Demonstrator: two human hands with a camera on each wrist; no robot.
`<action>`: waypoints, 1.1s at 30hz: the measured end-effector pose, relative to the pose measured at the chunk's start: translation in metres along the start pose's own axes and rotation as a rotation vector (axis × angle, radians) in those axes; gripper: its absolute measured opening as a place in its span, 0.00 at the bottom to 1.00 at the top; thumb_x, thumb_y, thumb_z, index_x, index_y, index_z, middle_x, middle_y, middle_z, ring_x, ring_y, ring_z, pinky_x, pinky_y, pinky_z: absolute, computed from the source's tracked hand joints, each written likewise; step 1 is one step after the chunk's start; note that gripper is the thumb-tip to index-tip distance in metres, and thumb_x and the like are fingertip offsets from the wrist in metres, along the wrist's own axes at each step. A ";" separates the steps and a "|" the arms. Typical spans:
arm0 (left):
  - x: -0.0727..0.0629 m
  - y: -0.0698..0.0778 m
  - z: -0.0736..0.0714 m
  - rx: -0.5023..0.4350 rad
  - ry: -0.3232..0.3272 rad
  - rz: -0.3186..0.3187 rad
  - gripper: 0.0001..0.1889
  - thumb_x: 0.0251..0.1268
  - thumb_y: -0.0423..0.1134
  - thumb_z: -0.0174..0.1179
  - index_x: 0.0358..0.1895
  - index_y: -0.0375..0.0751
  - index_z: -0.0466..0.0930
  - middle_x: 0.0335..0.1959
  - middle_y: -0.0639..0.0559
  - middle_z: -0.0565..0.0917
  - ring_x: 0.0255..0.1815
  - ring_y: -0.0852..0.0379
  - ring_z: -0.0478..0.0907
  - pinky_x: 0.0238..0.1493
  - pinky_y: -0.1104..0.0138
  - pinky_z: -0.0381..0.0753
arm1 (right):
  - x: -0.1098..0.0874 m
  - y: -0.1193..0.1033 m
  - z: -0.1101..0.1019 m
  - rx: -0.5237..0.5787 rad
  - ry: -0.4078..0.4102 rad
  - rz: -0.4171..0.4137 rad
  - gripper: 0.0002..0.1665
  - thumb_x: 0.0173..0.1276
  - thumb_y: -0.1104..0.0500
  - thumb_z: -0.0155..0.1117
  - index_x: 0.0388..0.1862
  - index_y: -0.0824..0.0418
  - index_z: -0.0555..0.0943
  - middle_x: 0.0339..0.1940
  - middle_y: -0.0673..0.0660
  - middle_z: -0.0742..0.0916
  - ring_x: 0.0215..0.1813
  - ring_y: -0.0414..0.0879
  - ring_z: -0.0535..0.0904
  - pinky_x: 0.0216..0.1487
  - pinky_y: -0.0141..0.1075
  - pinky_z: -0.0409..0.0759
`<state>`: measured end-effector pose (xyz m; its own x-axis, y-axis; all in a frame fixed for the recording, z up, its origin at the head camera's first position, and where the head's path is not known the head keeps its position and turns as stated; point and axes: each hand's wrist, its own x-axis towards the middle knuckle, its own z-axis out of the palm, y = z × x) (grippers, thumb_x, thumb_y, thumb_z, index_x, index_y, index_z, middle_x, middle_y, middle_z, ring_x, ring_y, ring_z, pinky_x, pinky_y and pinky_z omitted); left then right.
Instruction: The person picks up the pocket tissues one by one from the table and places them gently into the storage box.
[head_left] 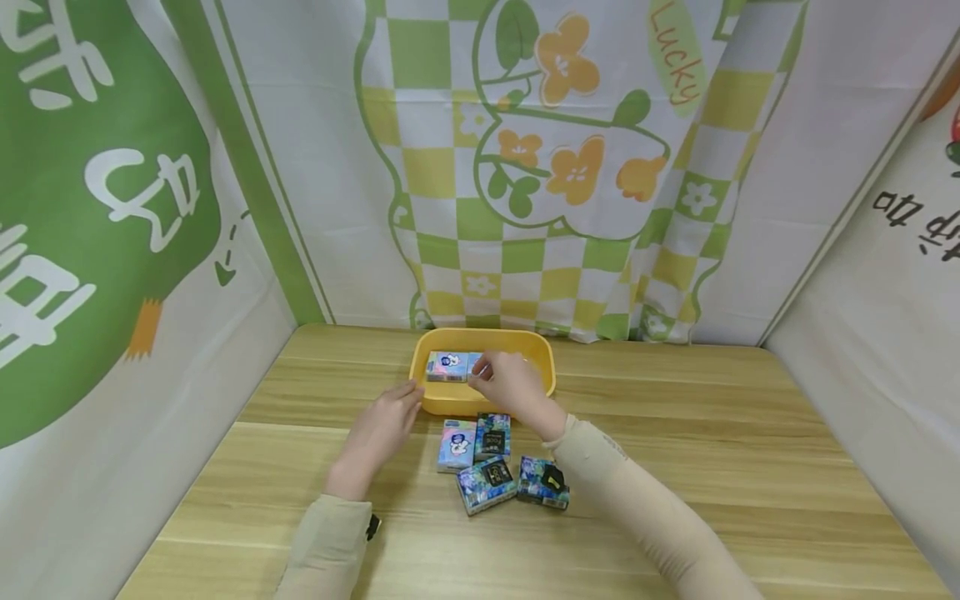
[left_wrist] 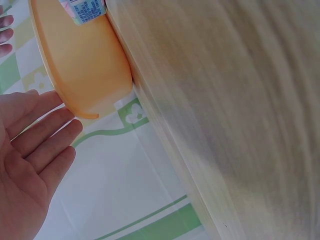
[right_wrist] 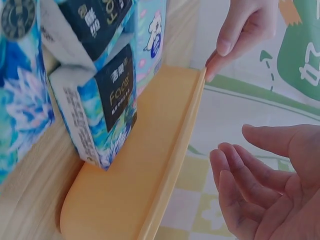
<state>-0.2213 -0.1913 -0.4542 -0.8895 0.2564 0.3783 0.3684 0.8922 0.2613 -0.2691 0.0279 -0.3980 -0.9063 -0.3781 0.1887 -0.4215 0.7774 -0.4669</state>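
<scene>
A yellow plastic bin [head_left: 453, 406] stands toward the back of the table. Inside it at the left lies a pink-and-blue tissue pack [head_left: 447, 367], and a second light-blue pack [head_left: 474, 360] beside it is partly hidden behind my right hand [head_left: 510, 382]. That hand is over the bin; in the right wrist view its fingers [right_wrist: 250, 175] are loosely bent with nothing between them. My left hand [head_left: 381, 427] has its extended fingertips at the bin's left front corner. In the left wrist view, the straight fingers [left_wrist: 47, 132] reach the bin's rim [left_wrist: 82, 115].
In front of the bin lie another pink-and-blue tissue pack [head_left: 457, 446] and three dark-blue floral packs: one upright against it [head_left: 492, 433], one angled [head_left: 486, 485], one near the right sleeve [head_left: 543, 483]. A checkered cloth [head_left: 525, 275] hangs behind the wooden table [head_left: 712, 433].
</scene>
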 end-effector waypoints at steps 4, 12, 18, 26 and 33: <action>0.000 0.000 0.001 0.000 0.010 -0.002 0.15 0.67 0.36 0.57 0.54 0.36 0.80 0.59 0.40 0.78 0.59 0.41 0.76 0.60 0.49 0.77 | -0.005 -0.003 0.003 -0.002 -0.017 -0.022 0.09 0.63 0.50 0.66 0.34 0.53 0.82 0.30 0.50 0.87 0.28 0.39 0.80 0.24 0.28 0.76; -0.001 0.000 0.002 -0.006 0.011 -0.010 0.15 0.67 0.36 0.57 0.54 0.36 0.80 0.59 0.40 0.78 0.59 0.41 0.76 0.61 0.50 0.76 | -0.013 -0.008 0.010 0.012 -0.072 -0.030 0.10 0.63 0.52 0.67 0.38 0.56 0.82 0.30 0.50 0.87 0.28 0.39 0.80 0.25 0.28 0.76; 0.000 0.001 0.000 -0.009 0.009 -0.007 0.15 0.67 0.36 0.56 0.54 0.36 0.80 0.59 0.40 0.78 0.59 0.42 0.76 0.61 0.51 0.76 | -0.017 -0.010 0.016 -0.033 -0.078 -0.048 0.09 0.62 0.53 0.68 0.37 0.55 0.83 0.29 0.49 0.87 0.28 0.38 0.81 0.25 0.27 0.77; -0.001 0.001 -0.001 -0.008 0.007 -0.008 0.15 0.67 0.36 0.57 0.54 0.36 0.80 0.59 0.40 0.78 0.59 0.41 0.76 0.61 0.50 0.76 | -0.022 -0.010 0.023 -0.030 -0.061 -0.094 0.07 0.61 0.55 0.69 0.36 0.56 0.82 0.30 0.50 0.88 0.31 0.40 0.83 0.27 0.28 0.79; 0.000 0.000 0.000 -0.003 0.016 -0.001 0.15 0.67 0.36 0.57 0.54 0.36 0.80 0.59 0.40 0.78 0.59 0.42 0.76 0.60 0.50 0.77 | -0.022 -0.010 0.029 -0.081 -0.094 -0.104 0.11 0.59 0.55 0.70 0.39 0.59 0.84 0.32 0.51 0.88 0.33 0.41 0.82 0.33 0.29 0.81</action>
<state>-0.2210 -0.1912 -0.4545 -0.8853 0.2496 0.3923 0.3683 0.8915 0.2639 -0.2442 0.0137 -0.4228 -0.8527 -0.5008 0.1487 -0.5171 0.7682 -0.3775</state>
